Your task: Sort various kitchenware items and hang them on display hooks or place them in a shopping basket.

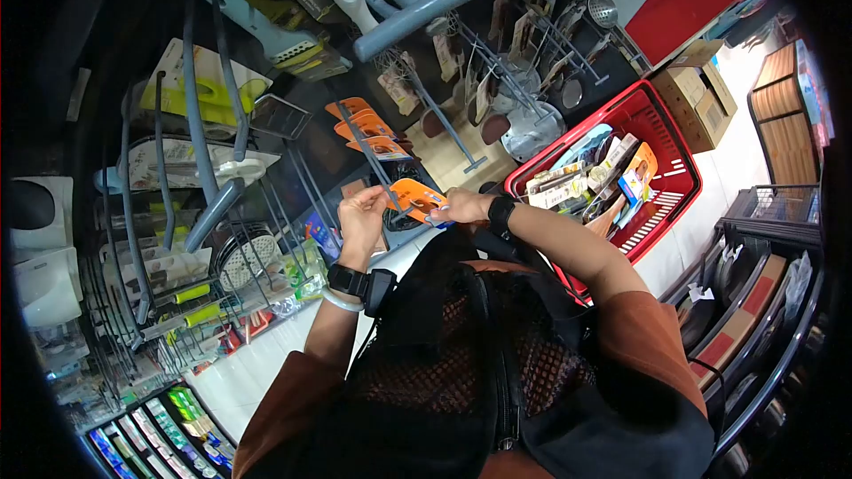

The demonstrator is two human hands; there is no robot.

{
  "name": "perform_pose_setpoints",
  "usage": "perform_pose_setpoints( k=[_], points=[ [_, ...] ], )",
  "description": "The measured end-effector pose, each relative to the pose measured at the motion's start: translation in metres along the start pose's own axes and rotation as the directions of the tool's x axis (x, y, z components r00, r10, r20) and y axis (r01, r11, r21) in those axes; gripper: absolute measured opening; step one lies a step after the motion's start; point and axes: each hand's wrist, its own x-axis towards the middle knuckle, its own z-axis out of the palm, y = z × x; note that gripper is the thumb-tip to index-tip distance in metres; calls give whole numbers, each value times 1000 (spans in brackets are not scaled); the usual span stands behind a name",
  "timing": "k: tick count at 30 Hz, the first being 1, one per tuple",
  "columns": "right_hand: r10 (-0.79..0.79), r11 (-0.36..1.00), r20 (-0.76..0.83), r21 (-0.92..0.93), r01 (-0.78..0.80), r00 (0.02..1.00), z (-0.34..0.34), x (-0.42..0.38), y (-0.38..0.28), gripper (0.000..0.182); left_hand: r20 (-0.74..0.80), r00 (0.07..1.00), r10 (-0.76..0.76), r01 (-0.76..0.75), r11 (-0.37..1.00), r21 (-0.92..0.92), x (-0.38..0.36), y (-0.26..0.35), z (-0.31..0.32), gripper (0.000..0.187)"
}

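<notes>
An orange-carded package is at the end of a metal display hook. My right hand pinches the card's right edge. Close to the card's left side is my left hand, thumb and fingertips drawn together near the hook; whether it touches the card or the hook is too small to tell. Farther back on the same hook hang several more orange-carded packages.
A red shopping basket full of packaged utensils stands to the right, beside a cardboard box. Metal hooks with graters and other kitchen tools jut out at the left and top. Ladles hang at the back.
</notes>
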Motion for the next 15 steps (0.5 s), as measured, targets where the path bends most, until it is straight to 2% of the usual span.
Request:
perform_pose_setpoints(
  k=[2, 5, 6, 7, 9, 10, 11, 13, 15],
  points=[
    [-3, 999, -11, 43, 4, 1000, -3, 3, -2, 65, -63, 991, -117, 114, 992, -51, 6, -6, 4, 13],
    [-138, 980, -198, 117, 163, 970, -3, 6, -6, 59, -101, 992, -75, 68, 996, -64, 13, -11, 6, 13],
    [-199, 974, -270, 54, 221, 942, -3, 6, -6, 62, -102, 992, -75, 74, 997, -8, 16, -9, 5, 13],
    [-195, 974, -275, 56, 218, 942, -3, 4, -6, 62, -96, 993, -72, 72, 997, -9, 19, -6, 5, 13],
    [-256, 963, -451, -41, 266, 855, 3, 7, 0, 63, -141, 990, -14, 28, 994, 101, 25, 8, 6, 14],
    [-305, 944, -377, 1, 330, 875, 1, 10, 8, 63, -149, 988, -45, 65, 989, 132, 26, 16, 5, 14],
    [-195, 965, -302, 109, 237, 933, -17, -22, -12, 59, -144, 989, -22, 36, 994, 101, 34, 4, 3, 17],
    [-185, 909, -227, 330, 254, 956, -15, -30, 8, 51, -88, 987, 132, -100, 949, 300, 55, -41, -8, 19],
    [-220, 848, -349, 394, 355, 911, -21, -61, 25, 35, -118, 960, 256, -203, 919, 336, 55, -32, -8, 23]
  ],
)
